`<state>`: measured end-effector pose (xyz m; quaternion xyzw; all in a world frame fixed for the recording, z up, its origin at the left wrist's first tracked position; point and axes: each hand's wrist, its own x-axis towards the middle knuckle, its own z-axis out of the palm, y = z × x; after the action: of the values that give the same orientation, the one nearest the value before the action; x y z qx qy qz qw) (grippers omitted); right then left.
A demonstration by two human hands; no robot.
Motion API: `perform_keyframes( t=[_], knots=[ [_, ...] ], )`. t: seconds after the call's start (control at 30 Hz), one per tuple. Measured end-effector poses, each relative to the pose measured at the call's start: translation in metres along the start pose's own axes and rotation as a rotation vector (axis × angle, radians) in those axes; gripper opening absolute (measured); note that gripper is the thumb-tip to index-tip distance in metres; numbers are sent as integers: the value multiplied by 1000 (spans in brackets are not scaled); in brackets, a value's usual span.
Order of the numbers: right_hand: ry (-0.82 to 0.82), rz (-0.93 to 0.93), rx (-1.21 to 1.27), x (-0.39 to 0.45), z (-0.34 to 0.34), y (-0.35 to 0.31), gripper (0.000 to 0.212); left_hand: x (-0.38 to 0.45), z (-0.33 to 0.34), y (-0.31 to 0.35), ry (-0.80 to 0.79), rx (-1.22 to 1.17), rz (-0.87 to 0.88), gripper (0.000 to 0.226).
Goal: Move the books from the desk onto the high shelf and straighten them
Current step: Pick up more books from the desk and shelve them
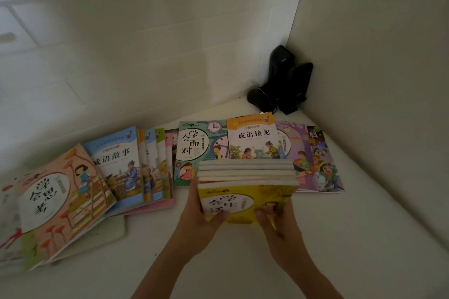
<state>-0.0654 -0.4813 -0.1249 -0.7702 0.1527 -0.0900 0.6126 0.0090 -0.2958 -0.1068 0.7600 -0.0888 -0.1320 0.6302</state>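
I hold a stack of several thin books [247, 172], yellow cover facing me, upright in front of me above the white surface [364, 238]. My left hand [204, 216] grips its lower left edge and my right hand [274, 218] its lower right corner. Behind the stack, more children's books lean along the tiled wall: a green one [194, 153], an orange-topped one [254, 138], a purple one [298, 150] and a dark one [323, 160]. To the left lie a pink book [63, 199] and a blue one [116, 162], fanned over several others.
Two black speakers [286, 80] with a cable stand in the far right corner. A plain wall closes off the right side and a white tiled wall [121, 43] runs along the back. A pale flat sheet [107, 233] lies under the pink book.
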Motion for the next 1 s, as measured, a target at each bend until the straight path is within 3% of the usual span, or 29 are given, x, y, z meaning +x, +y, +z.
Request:
perform_keyframes(
  t=[0.27,0.4,0.53,0.67,0.83,1.0],
  knots=[
    [55,-15,-84,-2,-2,-2,51,-2,-7,1,68,-58,-49,63],
    [-67,-36,-62,3,5,-43,62,-18,-40,44,109,-80,-10,64],
    [-231,-211,1,-5,28,-139,57,-65,-97,115,280,-123,107,58],
    [-427,-430,64,-41,65,-248,42,-144,-158,185,563,-156,232,57],
    [-674,-685,181,-99,133,-368,46,-249,-232,264,882,-189,370,53],
    [-858,-830,326,-153,188,-484,51,-337,-296,348,1096,-88,547,66]
  ],
)
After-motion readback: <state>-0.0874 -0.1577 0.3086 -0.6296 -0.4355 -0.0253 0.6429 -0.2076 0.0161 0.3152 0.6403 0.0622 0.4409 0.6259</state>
